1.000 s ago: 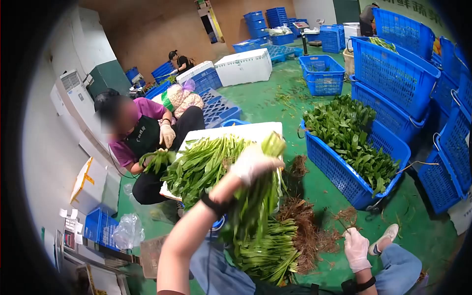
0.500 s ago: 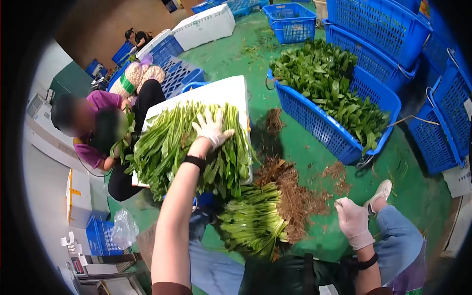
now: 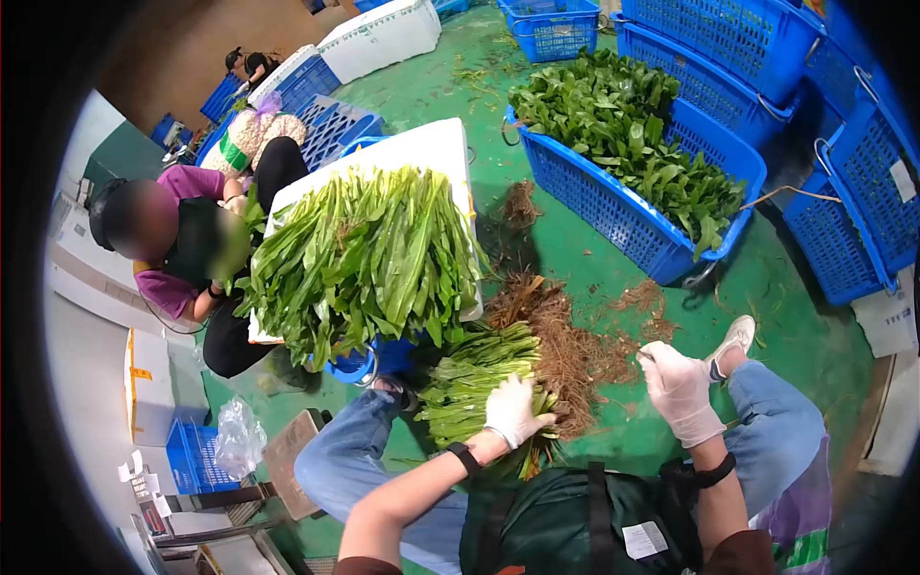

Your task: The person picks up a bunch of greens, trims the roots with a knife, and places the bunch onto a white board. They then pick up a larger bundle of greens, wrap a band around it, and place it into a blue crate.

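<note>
My left hand (image 3: 513, 412), in a white glove, lies on the near end of a pile of leafy greens (image 3: 460, 393) on the floor. Its thumb is spread from its fingers, and it touches the stalks. The pile's brown roots (image 3: 565, 369) point right. Above my right knee, my gloved right hand (image 3: 678, 393) is closed, with a small tip showing at its fingers; I cannot make out what it holds. Beyond my left knee, trimmed greens (image 3: 369, 254) lie heaped across a white foam board (image 3: 446, 153).
A blue crate (image 3: 613, 216) partly filled with greens stands ahead on the right, near stacked blue crates (image 3: 714, 43). A person in a purple shirt (image 3: 182, 192) crouches at left, holding greens. Loose roots (image 3: 647, 297) litter the green floor. A clear plastic bag (image 3: 240, 436) lies at left.
My left hand has left the heaped greens on the white board and come down to the rooted pile. My right hand stays closed in about the same place. The view has shifted slightly.
</note>
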The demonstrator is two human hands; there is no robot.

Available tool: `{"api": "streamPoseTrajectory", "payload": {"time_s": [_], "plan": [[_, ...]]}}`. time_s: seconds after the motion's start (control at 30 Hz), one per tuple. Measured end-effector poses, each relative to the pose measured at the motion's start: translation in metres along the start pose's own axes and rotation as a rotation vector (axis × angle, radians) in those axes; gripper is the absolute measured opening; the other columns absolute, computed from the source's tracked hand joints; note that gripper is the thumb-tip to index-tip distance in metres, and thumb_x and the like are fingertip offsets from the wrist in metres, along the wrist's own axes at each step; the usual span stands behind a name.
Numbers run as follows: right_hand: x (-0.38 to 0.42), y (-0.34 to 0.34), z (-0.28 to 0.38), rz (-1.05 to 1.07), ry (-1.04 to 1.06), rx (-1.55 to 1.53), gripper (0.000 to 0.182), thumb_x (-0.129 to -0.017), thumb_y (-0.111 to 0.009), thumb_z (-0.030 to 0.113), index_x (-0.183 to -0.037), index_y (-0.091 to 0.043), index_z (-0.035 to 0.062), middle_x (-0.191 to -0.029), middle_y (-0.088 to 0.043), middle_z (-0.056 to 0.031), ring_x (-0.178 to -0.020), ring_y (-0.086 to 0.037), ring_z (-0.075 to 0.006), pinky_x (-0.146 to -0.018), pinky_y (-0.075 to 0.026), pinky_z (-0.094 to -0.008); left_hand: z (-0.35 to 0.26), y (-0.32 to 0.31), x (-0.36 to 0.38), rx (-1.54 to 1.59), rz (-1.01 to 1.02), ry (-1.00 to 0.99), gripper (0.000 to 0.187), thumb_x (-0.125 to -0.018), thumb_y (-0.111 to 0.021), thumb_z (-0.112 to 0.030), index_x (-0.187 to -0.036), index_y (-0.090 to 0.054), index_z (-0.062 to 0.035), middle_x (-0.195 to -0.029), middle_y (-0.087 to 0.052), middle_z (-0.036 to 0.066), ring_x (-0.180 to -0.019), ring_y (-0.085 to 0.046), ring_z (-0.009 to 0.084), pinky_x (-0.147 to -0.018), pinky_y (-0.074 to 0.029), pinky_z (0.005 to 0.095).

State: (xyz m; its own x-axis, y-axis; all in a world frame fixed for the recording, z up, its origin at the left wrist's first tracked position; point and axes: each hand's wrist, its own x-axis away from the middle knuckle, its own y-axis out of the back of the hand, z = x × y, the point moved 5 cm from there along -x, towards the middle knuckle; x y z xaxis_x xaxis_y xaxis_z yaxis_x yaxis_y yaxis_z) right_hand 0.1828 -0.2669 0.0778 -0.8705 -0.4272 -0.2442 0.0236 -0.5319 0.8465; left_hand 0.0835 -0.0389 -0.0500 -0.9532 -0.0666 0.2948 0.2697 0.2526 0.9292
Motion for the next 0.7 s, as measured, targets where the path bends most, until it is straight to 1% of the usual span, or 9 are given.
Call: {"api": "streamPoseTrajectory", "payload": {"time_s": [0.17,0.23,0.3,0.33,0.43,0.47,0.57,0.6,0.7], "plan": [[0.005,-0.005,0.001,-0.014,0.023,-0.038,0.008,-0.086,-0.064,0.019,-0.091,-0.06,0.0137,-0.077,-0.065,-0.0042,-0.067,-0.064,-0.0257,-0.058,-0.046,-0.0371,0.027,-0.046,0.001,-0.068,0.018,-0.009,0.047,-0.07,-0.075,-0.035,-0.105,-0.058,-0.008,-0.098,-0.057,0.015,-0.087,-0.061,0.0318,-0.071,-0.052,0.0428],[0.006,-0.005,0.001,-0.024,0.031,-0.035,0.008,-0.086,-0.063,0.019,-0.091,-0.06,0.014,-0.076,-0.065,-0.0039,-0.066,-0.064,-0.0254,-0.058,-0.046,-0.037,0.026,-0.035,0.0,-0.063,-0.033,-0.042,0.039,-0.073,-0.07,-0.027,-0.104,-0.058,-0.008,-0.096,-0.06,0.016,-0.083,-0.063,0.0329,-0.068,-0.052,0.0435],[0.003,-0.005,0.0,-0.035,0.039,-0.027,0.008,-0.086,-0.063,0.019,-0.091,-0.06,0.0142,-0.076,-0.065,-0.0036,-0.066,-0.064,-0.025,-0.059,-0.046,-0.0369,0.04,-0.016,-0.008,0.173,-0.027,0.064,0.031,-0.075,-0.06,-0.017,-0.105,-0.058,-0.0079,-0.088,-0.065,0.018,-0.074,-0.065,0.035,-0.064,-0.052,0.0448],[0.003,-0.006,-0.001,-0.031,0.042,-0.029,0.008,-0.086,-0.064,0.02,-0.091,-0.06,0.0143,-0.075,-0.064,-0.0034,-0.066,-0.064,-0.0248,-0.059,-0.046,-0.0367,0.04,0.002,-0.012,0.162,-0.132,-0.018,0.03,-0.078,-0.056,-0.015,-0.107,-0.057,-0.0084,-0.081,-0.067,0.018,-0.069,-0.065,0.0364,-0.063,-0.052,0.0465],[0.007,-0.014,-0.001,0.002,0.043,-0.05,0.009,-0.086,-0.064,0.02,-0.09,-0.06,0.0143,-0.075,-0.064,-0.0034,-0.066,-0.064,-0.0247,-0.059,-0.046,-0.0366,0.051,0.005,-0.032,0.118,-0.167,-0.067,0.033,-0.078,-0.054,-0.007,-0.111,-0.058,-0.0071,-0.1,-0.064,0.017,-0.086,-0.063,0.0357,-0.07,-0.052,0.0451],[0.007,-0.017,-0.001,0.025,0.044,-0.067,0.009,-0.086,-0.064,0.021,-0.09,-0.06,0.0142,-0.075,-0.064,-0.0037,-0.066,-0.064,-0.0247,-0.059,-0.046,-0.0366,0.052,-0.003,-0.039,0.13,-0.044,-0.078,0.035,-0.078,-0.054,-0.005,-0.113,-0.057,-0.0065,-0.109,-0.06,0.018,-0.096,-0.06,0.0369,-0.078,-0.052,0.0438],[0.009,-0.022,0.005,0.074,0.099,-0.021,0.009,-0.086,-0.063,0.022,-0.09,-0.06,0.0144,-0.074,-0.064,-0.0039,-0.066,-0.064,-0.0247,-0.059,-0.047,-0.0365,0.068,-0.08,-0.039,0.222,0.051,-0.39,0.064,-0.077,-0.068,-0.021,-0.135,-0.047,-0.0047,-0.118,-0.057,0.019,-0.111,-0.053,0.0383,-0.097,-0.044,0.0414],[0.01,-0.026,0.003,0.086,0.114,-0.024,0.009,-0.086,-0.063,0.022,-0.091,-0.06,0.0144,-0.075,-0.064,-0.0046,-0.065,-0.063,-0.0248,-0.058,-0.047,-0.0364,0.059,-0.071,-0.038,0.131,0.172,-0.281,0.088,-0.068,-0.079,-0.033,-0.14,-0.041,-0.0029,-0.12,-0.055,0.019,-0.113,-0.052,0.0362,-0.099,-0.042,0.0406],[0.01,-0.029,0.006,0.072,0.127,-0.037,0.008,-0.087,-0.062,0.021,-0.09,-0.06,0.0144,-0.074,-0.063,-0.0046,-0.064,-0.063,-0.0249,-0.058,-0.046,-0.0368,0.044,-0.048,-0.032,-0.046,0.277,-0.201,0.097,-0.059,-0.085,-0.036,-0.14,-0.042,-0.0035,-0.119,-0.055,0.021,-0.113,-0.054,0.0344,-0.097,-0.044,0.0396]]}}
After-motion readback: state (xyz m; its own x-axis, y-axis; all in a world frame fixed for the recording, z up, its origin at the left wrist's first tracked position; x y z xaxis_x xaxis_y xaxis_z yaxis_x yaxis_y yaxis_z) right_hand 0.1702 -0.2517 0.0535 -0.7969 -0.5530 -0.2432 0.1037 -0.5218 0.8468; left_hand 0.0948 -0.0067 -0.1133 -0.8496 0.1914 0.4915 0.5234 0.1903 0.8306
